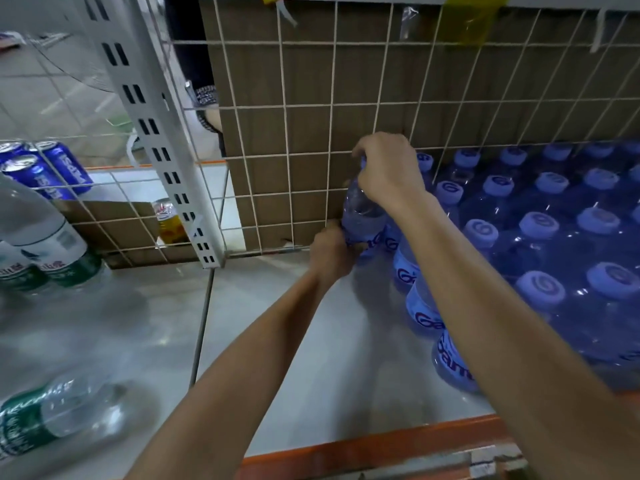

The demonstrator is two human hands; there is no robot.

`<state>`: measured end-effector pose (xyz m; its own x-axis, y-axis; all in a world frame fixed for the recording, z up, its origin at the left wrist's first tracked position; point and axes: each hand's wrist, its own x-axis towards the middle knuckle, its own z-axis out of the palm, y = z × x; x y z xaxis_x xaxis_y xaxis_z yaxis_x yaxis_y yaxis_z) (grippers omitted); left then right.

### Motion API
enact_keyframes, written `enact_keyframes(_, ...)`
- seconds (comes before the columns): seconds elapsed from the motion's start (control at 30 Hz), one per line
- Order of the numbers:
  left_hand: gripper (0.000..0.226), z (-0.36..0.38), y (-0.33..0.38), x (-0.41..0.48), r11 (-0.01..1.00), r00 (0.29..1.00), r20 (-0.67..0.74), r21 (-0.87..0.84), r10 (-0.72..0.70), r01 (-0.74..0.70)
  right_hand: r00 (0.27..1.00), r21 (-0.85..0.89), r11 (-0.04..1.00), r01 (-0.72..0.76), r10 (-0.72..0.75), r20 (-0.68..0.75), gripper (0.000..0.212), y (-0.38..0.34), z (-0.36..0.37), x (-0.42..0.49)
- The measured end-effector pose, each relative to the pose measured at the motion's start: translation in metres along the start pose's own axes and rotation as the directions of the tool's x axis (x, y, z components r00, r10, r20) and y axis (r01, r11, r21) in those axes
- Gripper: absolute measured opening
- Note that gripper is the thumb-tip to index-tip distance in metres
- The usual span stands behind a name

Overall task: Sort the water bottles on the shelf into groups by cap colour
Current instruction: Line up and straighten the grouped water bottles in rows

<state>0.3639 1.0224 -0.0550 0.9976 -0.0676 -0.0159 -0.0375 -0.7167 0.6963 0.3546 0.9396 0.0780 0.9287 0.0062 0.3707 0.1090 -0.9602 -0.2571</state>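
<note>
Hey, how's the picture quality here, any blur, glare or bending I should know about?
Head view: wide-angle bending curves the wire grid and white upright; the green-label bottles at the left edge are smeared; soft glare sits on the shelf; both hands and the blue bottle are fairly sharp.

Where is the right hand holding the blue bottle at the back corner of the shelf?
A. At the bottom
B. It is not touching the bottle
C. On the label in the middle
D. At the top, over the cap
D: the right hand covers the top of the blue bottle, while the left hand grips it near the label.
</note>
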Motion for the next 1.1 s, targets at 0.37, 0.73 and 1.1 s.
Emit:
enact_keyframes(0.37,0.039,-0.122,-0.068,-0.076,0.968,0.985,-0.124,0.236,0.117,-0.086,0.956,0.340,0.917,0.209,-0.265,0.125,0.024,-0.057,0.049,-0.066)
enact_keyframes(0.73,0.057,-0.259,-0.206,-0.238,0.865,0.949,-0.143,0.391,-0.281,0.315,0.488,0.556,0.674,0.487,-0.738,0.467,0.064,-0.214,0.123,-0.151)
enact_keyframes(1.1,0.077,-0.320,-0.308,-0.270,0.811,0.958,-0.124,0.512,-0.257,0.284,0.749,0.137,0.815,0.564,-0.574,0.330,0.064,-0.318,0.173,-0.184)
